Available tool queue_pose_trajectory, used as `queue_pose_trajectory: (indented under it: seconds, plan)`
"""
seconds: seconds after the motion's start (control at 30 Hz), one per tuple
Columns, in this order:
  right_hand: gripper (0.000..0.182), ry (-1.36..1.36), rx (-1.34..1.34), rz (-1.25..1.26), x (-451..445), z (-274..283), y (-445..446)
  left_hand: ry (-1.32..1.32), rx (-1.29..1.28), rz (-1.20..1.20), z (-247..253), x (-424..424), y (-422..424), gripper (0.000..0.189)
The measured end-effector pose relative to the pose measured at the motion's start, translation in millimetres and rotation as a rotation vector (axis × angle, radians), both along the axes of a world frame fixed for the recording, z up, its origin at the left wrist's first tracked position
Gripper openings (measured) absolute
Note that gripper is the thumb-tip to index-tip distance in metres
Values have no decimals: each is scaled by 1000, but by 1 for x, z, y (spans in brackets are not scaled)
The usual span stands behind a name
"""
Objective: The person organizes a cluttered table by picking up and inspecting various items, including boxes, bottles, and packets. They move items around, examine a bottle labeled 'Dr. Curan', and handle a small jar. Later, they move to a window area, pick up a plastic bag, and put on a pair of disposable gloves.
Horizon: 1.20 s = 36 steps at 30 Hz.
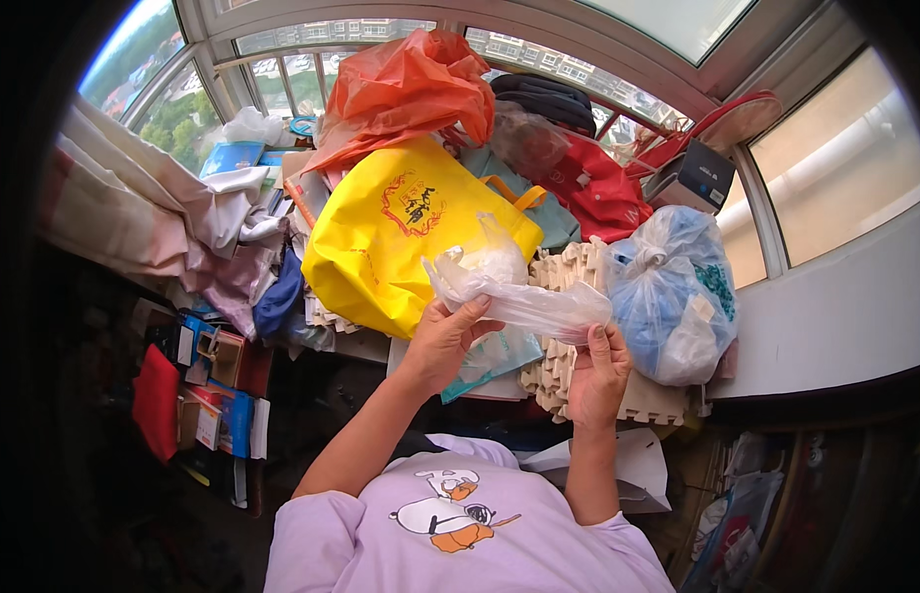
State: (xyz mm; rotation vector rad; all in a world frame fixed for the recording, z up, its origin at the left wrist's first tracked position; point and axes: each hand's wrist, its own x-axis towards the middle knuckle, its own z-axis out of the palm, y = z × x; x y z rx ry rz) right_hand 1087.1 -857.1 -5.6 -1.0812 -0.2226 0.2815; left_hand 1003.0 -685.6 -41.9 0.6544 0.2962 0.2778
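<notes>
Between my two hands a thin white plastic bag point(538, 305) is stretched out sideways, partly bunched up. My left hand point(447, 337) pinches one end of it between thumb and fingers. The other end is pinched in my right hand point(602, 363). Just behind the left end of the bag stands a bulging yellow tote bag point(371, 259) with a printed emblem and writing. Beneath my hands lie a teal-edged plastic packet point(497, 359) and a stack of beige interlocking foam mats point(560, 370). A tied clear plastic bag point(671, 296) of blue items sits right of my right hand.
An orange-red plastic bag point(412, 89) rises behind the tote. Further right are a red fabric bag point(593, 185) and a dark box point(693, 178). Rumpled pale cloth point(156, 200) covers the left side. Below it, books and boxes point(219, 400) are stacked. Windows point(578, 67) line the back.
</notes>
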Motion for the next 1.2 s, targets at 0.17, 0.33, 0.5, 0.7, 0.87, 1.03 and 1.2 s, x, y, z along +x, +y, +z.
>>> queue_pose_trajectory:
  seconds: [0.17,0.33,0.5,0.7,0.87,1.03,1.2]
  plan:
    - [18,59,93,79,2,0,-6,4,-57,100,16,-2,-1,45]
    - [30,-49,110,270,-6,5,-2,-39,-96,39,7,-7,7,41]
    - [45,-806,-689,205,-7,-3,-3,36,-107,48,12,-7,5,40]
    - [38,-369,-404,126,-7,-8,2,32,-134,161,23,-10,7,59]
    - [49,-18,-205,140,3,-1,0,81,-61,108,36,-17,21,71]
    - [57,193,-65,266,10,9,0,-32,518,32,18,-17,20,52]
    - [72,143,69,357,9,21,11,163,516,55,12,-17,35,21]
